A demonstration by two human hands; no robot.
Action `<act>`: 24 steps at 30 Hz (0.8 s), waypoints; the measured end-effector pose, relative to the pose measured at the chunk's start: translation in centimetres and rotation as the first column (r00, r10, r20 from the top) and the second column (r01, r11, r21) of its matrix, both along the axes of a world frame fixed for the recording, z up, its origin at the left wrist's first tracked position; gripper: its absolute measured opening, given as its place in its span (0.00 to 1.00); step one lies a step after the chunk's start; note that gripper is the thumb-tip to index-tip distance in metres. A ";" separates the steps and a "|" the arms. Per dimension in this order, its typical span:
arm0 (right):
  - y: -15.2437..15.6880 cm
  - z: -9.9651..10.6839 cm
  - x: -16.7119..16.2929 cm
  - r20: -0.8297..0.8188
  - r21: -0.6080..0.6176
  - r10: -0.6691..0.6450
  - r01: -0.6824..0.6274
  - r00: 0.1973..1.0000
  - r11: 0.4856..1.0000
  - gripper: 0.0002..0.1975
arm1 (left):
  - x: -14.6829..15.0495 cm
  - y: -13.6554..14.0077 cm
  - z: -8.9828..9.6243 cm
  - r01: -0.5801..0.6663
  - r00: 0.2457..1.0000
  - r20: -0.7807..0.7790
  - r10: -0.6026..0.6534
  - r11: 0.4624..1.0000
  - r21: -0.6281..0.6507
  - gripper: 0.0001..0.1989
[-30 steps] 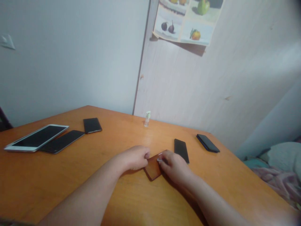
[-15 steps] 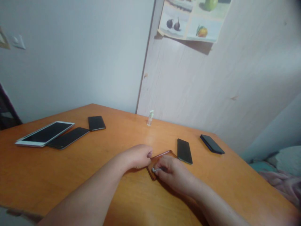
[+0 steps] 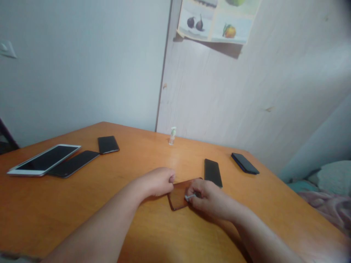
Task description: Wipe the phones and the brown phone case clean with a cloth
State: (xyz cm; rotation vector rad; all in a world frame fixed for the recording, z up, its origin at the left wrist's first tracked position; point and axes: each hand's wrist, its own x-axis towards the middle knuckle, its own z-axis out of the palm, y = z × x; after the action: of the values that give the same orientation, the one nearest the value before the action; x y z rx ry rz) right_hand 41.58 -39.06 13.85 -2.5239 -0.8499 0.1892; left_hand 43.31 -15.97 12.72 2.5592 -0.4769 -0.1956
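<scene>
A see-through phone case (image 3: 178, 196) with a dark reddish-brown rim lies on the wooden table (image 3: 153, 233) in front of me. My left hand (image 3: 160, 181) is closed on its far left edge, the fingertips partly hidden from view. Over the right part of the case, my right hand (image 3: 205, 195) is curled in a pinch around a small, crumpled-looking white piece (image 3: 189, 197), perhaps tissue or wipe. Most of that piece is hidden in the fingers. Just beyond my right hand lies a black phone (image 3: 213, 171).
To the left lie a white-framed tablet (image 3: 45, 160), a dark tablet-like device (image 3: 75, 164) against it and a smaller black device (image 3: 108, 144). A small clear bottle (image 3: 172, 136) stands near the far edge. A dark phone-like device (image 3: 245, 163) lies at the right.
My right hand has slid right across the case with the white piece, uncovering more of the case's near left part. My left hand keeps its hold. The whole view has shifted slightly.
</scene>
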 end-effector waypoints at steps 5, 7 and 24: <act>-2.2 0.8 2.3 0.271 -0.138 -0.314 0.360 0.910 0.923 0.04 | 0.2 0.1 -0.3 0.030 1.000 0.008 -0.030 1.000 0.009 0.07; -2.6 1.0 2.6 0.227 -0.094 -0.384 0.413 0.895 0.906 0.04 | 0.3 0.2 -0.4 0.040 0.999 0.023 -0.040 0.999 0.019 0.07; -4.2 1.2 4.2 0.161 -0.017 -0.487 0.496 0.858 0.868 0.04 | -1.2 -0.9 1.3 0.072 0.974 0.216 -0.064 0.997 -0.029 0.04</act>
State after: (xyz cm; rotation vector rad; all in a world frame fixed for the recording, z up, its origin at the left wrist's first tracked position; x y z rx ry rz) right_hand 45.81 -43.24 15.00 -2.7401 -0.2236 -0.1519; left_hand 42.07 -16.86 14.03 2.5423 -0.6437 0.0670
